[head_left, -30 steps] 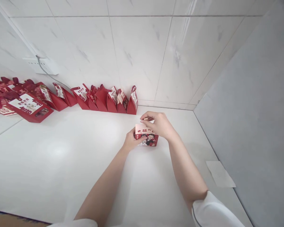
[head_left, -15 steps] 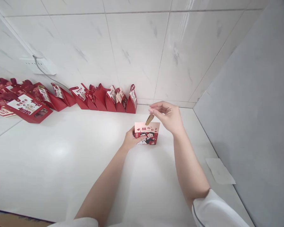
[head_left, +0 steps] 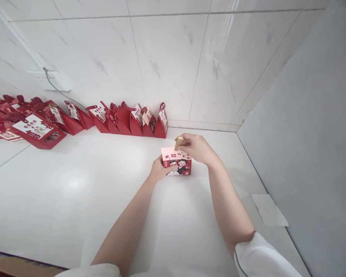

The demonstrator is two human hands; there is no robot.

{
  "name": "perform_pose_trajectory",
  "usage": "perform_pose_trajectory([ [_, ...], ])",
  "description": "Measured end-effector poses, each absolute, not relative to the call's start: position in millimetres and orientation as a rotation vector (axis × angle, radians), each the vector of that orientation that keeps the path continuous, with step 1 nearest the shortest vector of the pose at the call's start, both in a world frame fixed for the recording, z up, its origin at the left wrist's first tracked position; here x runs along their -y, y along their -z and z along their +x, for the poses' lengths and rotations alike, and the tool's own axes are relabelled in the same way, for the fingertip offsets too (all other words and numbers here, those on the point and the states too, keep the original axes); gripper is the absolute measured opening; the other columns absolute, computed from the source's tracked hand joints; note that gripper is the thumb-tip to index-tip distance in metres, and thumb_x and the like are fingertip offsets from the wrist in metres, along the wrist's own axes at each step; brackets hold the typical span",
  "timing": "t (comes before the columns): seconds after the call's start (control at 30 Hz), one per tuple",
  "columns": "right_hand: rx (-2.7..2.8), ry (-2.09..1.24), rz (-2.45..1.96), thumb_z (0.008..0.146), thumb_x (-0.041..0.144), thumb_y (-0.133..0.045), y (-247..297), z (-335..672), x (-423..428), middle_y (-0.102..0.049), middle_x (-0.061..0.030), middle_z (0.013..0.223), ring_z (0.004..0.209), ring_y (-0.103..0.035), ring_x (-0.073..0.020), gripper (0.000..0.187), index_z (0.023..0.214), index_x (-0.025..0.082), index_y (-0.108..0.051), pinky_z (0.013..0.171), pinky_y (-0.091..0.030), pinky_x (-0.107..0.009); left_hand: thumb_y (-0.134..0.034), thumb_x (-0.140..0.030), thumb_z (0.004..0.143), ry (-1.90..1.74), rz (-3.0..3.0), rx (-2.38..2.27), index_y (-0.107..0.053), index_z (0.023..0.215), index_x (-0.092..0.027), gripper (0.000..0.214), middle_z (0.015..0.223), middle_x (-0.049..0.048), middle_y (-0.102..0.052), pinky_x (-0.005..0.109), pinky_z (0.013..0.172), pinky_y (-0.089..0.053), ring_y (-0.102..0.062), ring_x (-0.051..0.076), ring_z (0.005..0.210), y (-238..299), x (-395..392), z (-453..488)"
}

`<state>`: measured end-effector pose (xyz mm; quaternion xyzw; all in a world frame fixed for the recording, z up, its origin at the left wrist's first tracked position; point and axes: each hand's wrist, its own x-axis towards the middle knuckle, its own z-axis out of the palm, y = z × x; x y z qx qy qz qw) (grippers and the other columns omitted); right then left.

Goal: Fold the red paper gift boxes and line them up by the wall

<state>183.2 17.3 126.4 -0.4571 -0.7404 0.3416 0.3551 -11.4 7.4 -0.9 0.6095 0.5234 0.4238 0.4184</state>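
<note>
A small red and pink gift box (head_left: 177, 167) with a cartoon couple and red Chinese characters on its front stands upright on the white table. My left hand (head_left: 159, 170) grips its left side, thumb across the front and the other fingers hidden behind. A gold ribbon loop (head_left: 178, 142) rises from the top edge of the box. My right hand (head_left: 196, 147) is closed at this ribbon, with thumb and fingers pinched around its lower part by a small stud.
Several red gift boxes (head_left: 122, 122) stand in a row along the tiled wall. More boxes with ribbons (head_left: 36, 132) crowd the left. A white paper slip (head_left: 269, 209) lies by the grey panel at right. A cable (head_left: 56, 87) hangs from a wall socket.
My right hand has come down and left, from holding the ribbon's upper end to pinching low by the box top. The ribbon loop now stands up. My left hand still holds the box.
</note>
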Motion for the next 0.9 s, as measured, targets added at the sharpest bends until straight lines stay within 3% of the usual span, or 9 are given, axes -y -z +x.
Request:
perform_pose_trajectory([
  [0.3, 2.056, -0.732, -1.144, 0.084, 0.020, -0.048, -128.3, 182.6, -15.2, -0.072, 0.0014, 0.082, 0.071, -0.063, -0.0156, 0.016, 0.074, 0.023, -0.061, 0.063, -0.043, -0.026, -0.082, -0.044, 0.061, -1.054, 1.564, -1.322, -0.064, 0.112, -0.018, 0.060, 0.106, 0.0070, -0.074, 0.038, 0.085, -0.056, -0.069, 0.026, 0.097, -1.5, -6.0, -9.9],
  [0.5, 2.029, -0.791, -1.147, 0.080, 0.020, -0.051, -130.0, 184.7, -14.4, -0.070, 0.0018, 0.080, 0.073, -0.060, -0.0148, 0.012, 0.076, 0.022, -0.062, 0.066, -0.043, -0.026, -0.082, -0.044, 0.061, -1.038, 1.576, -1.328, -0.063, 0.113, -0.018, 0.062, 0.105, 0.0069, -0.074, 0.037, 0.082, -0.056, -0.069, 0.026, 0.095, -2.0, -5.6, -9.8],
  [0.9, 2.152, -0.812, -1.378, 0.073, 0.025, -0.054, -123.4, 186.8, -20.0, -0.054, 0.0030, 0.062, 0.056, -0.043, -0.0109, 0.013, 0.062, 0.020, -0.050, 0.051, -0.027, -0.025, -0.082, -0.043, 0.063, -1.032, 1.574, -1.294, -0.063, 0.115, -0.017, 0.062, 0.107, 0.0078, -0.073, 0.035, 0.082, -0.055, -0.068, 0.026, 0.098, 1.6, -6.3, -7.8],
])
